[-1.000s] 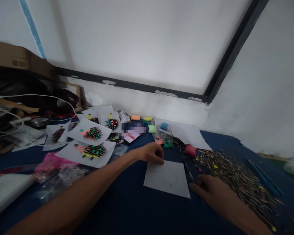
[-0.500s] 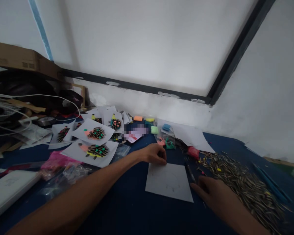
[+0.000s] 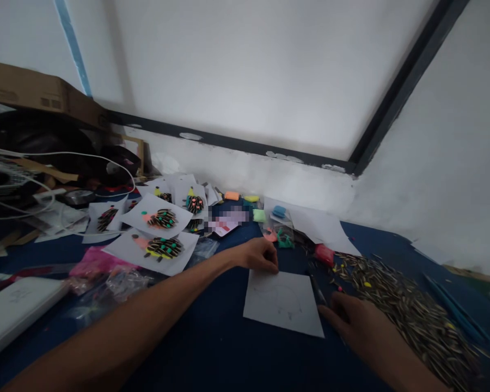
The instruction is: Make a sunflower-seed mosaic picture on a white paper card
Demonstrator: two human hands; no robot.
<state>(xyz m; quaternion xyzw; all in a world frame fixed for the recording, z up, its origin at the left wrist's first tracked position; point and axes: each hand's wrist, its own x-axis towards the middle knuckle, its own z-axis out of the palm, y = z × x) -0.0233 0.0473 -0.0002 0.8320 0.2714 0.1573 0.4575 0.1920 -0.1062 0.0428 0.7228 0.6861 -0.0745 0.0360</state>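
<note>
A white sheet of paper [image 3: 281, 305] with a faint pencil outline lies flat on the dark blue tabletop. At its upper edge is my left hand [image 3: 259, 255], fingers curled closed and fingertips on the paper. My right hand [image 3: 355, 321] rests by the sheet's right edge, thumb stretched towards the paper and the other fingers loosely bent apart from it. Between that hand and the sheet lies a thin dark pen-like tool [image 3: 319, 289], partly hidden by the hand. Right of my right hand spreads a heap of striped sunflower seeds [image 3: 412, 310].
Finished seed-and-clay hedgehog pictures [image 3: 159, 247] lie at left. Behind the sheet are a phone [image 3: 228, 223], coloured clay packets [image 3: 232, 195] and a red packet [image 3: 324, 254]. A white box [image 3: 20, 310], plastic bags [image 3: 126, 283] and cables [image 3: 106, 158] occupy the left side. Blue tweezers-like strips [image 3: 457, 310] lie right.
The view has shifted slightly. Both hands and the sheet keep nearly the same places relative to each other.
</note>
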